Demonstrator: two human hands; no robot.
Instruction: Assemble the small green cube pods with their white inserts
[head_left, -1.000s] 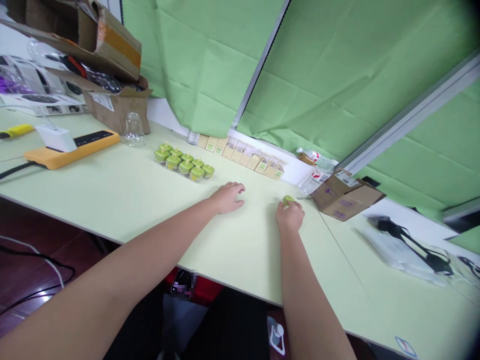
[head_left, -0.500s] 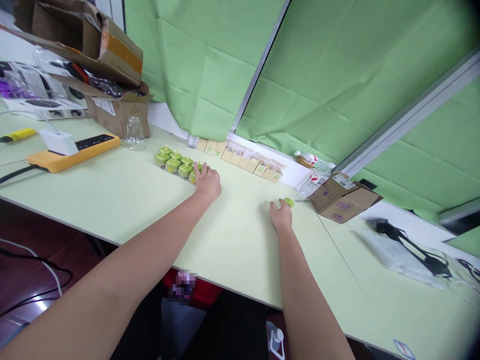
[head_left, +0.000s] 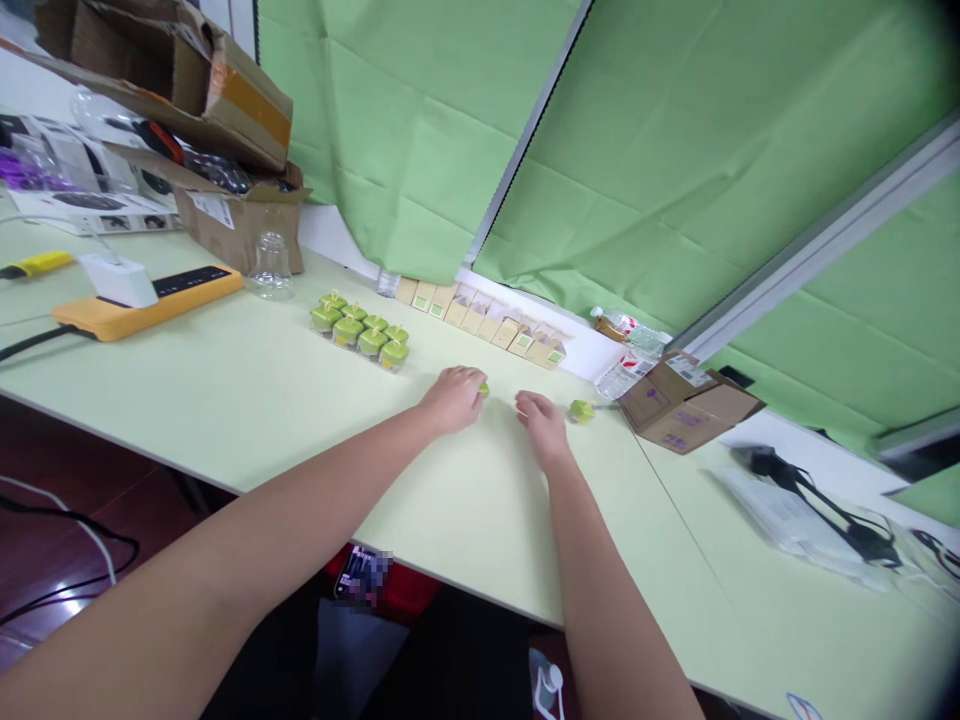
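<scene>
Curling around a green-lidded jar (head_left: 484, 388), your left hand (head_left: 454, 398) is closed over it near the middle of the tabletop (head_left: 465, 500); only a sliver of green shows past the fingers, and whether its base touches down you cannot tell from this angle. Your right hand (head_left: 541, 425) faces it across a gap, fingers loosely bent, partly open, nothing visible in its hold. Just right of that hand, a single matching jar (head_left: 581, 411) stands upright, apart from your fingers; farther right sits a cardboard box (head_left: 686, 405), with plastic bottles (head_left: 624, 374) lying beside its far left edge. To the left of your left hand, and somewhat farther off, a cluster of green-lidded jars (head_left: 369, 340) stands packed in two rows. Small tan boxes (head_left: 474, 318) line the far edge, along the wall. Far left: a clear container (head_left: 271, 270) near the end of an orange power strip (head_left: 112, 320), which carries a white adapter (head_left: 124, 282). Right side: black cable (head_left: 817, 500) lying over clear plastic (head_left: 772, 515).
</scene>
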